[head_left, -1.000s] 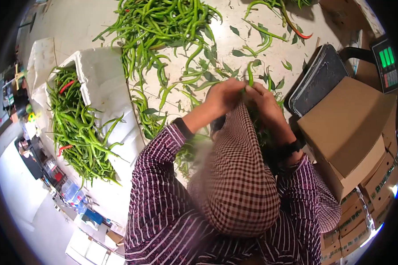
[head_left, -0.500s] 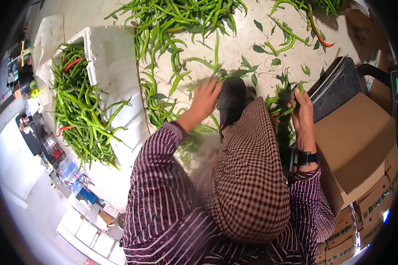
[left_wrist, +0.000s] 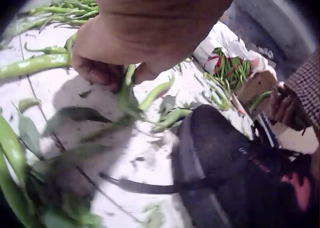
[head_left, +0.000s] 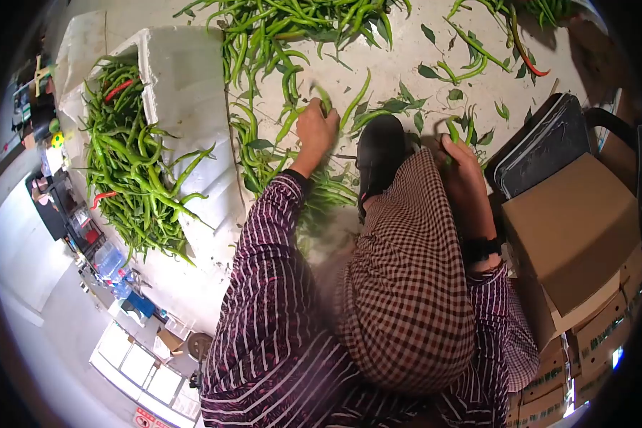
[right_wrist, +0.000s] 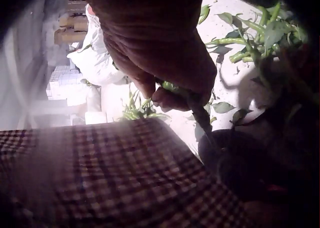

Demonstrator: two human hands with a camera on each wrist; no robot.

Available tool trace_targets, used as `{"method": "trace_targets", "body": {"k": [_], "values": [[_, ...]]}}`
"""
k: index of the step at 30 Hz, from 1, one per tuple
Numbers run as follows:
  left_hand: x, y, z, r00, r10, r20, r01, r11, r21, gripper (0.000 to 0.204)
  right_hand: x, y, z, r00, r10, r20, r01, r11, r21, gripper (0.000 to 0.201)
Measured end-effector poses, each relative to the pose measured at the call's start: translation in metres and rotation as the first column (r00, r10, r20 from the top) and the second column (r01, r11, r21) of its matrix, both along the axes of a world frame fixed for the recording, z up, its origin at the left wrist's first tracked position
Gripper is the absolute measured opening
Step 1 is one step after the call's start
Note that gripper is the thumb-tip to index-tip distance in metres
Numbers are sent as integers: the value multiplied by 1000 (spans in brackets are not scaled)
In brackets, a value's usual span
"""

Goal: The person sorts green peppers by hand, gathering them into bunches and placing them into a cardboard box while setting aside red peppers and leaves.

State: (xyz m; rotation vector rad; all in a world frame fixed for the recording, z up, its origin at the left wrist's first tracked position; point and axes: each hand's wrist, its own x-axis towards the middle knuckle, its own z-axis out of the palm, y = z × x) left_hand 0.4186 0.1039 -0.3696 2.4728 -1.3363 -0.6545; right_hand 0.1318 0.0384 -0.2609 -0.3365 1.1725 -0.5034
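Observation:
My left hand (head_left: 317, 130) is over the loose peppers left of the dark shoe (head_left: 379, 153). Its curled fingers grip a green chili pepper (head_left: 323, 98), whose stalk end and leaf (left_wrist: 128, 99) hang below the fingers in the left wrist view. To the right of the checked cloth over the knee (head_left: 406, 285), my right hand (head_left: 466, 171) pinches another green chili pepper (head_left: 452, 130) between thumb and fingers. In the right wrist view that pepper (right_wrist: 172, 87) is mostly hidden by the hand.
A big heap of green chilies (head_left: 299, 21) lies at the back. On the left, a white foam box (head_left: 147, 71) lies tipped with chilies spilling out. A black scale (head_left: 542, 139) and a cardboard box (head_left: 574, 221) stand at right. Loose leaves (head_left: 428, 71) are scattered about.
The hands were together above the shoe, then parted. My left hand has since moved forward and left and taken a chili; my right hand has come slightly back toward the knee, still pinching one.

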Motion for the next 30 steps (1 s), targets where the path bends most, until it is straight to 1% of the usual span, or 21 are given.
{"method": "trace_targets", "body": {"k": [1,2,4,5,8,9,10,11,12,13,15,16,17,18,20,21,23,24,26,28,30], "values": [[-5,-1,2,994,51,-97,-54,998,-30,34,2,-2,-3,998,-23,61,22,1000,17,25],[-12,-5,3,994,49,-98,-52,998,-28,34,2,-4,-9,998,-25,59,24,1000,19,25],[-25,-7,8,996,-21,-83,2,974,-225,31,4,0,-23,993,-25,112,24,1000,9,26],[-27,-3,-1,990,-137,25,138,950,-279,31,6,4,-28,993,-22,112,20,1000,15,26],[-31,2,-18,983,-145,109,164,967,-197,32,11,-2,-32,989,25,147,-32,998,47,27],[-32,3,-17,991,-53,-119,26,976,-216,29,14,-2,-30,984,-28,174,17,998,65,27],[-36,-3,3,991,-58,-120,31,977,-212,29,17,-2,-28,976,-82,201,66,994,86,28],[-40,-9,24,916,-6,-401,-63,985,-159,26,19,-2,-26,967,-127,222,102,988,118,32],[-44,-18,49,762,55,-646,-141,987,-82,23,19,-2,-26,966,-129,223,105,988,117,32],[-52,-22,64,715,51,-697,-113,993,-44,26,20,-1,-28,986,-54,159,49,998,38,31],[-71,-22,71,858,-272,-436,90,915,-394,34,31,-8,-25,993,30,112,-24,998,-56,30],[-82,-15,70,861,-261,-437,96,926,-364,38,38,-12,-16,993,59,101,-52,996,-69,29],[-92,-18,72,861,-415,-293,198,807,-557,32,45,-14,-10,992,85,88,-78,994,-81,27],[-94,-16,83,869,-410,-276,199,801,-564,32,47,-15,-16,990,96,101,-86,992,-95,27],[-98,-18,105,819,-475,-323,424,879,-218,22,39,-16,-38,991,-104,-79,86,976,-199,24],[-87,-18,100,824,-472,-314,420,880,-220,22,36,-23,-29,964,-236,-120,211,958,-193,23],[-47,-17,84,720,-445,-532,507,861,-34,17,19,-39,-29,964,-258,-70,237,946,-219,22],[-33,-20,84,719,-448,-532,510,859,-35,17,10,-44,-29,959,-282,-29,267,934,-236,21],[-5,-24,87,730,-611,-307,660,747,82,14,-2,-54,-23,929,-363,-77,337,912,-234,21],[27,-34,74,733,-617,-286,653,756,45,25,2,-74,-15,883,-453,-121,411,873,-262,21],[27,-45,66,833,-484,-269,475,874,-102,29,-2,-70,-6,839,-543,-38,536,836,-113,23]]}}
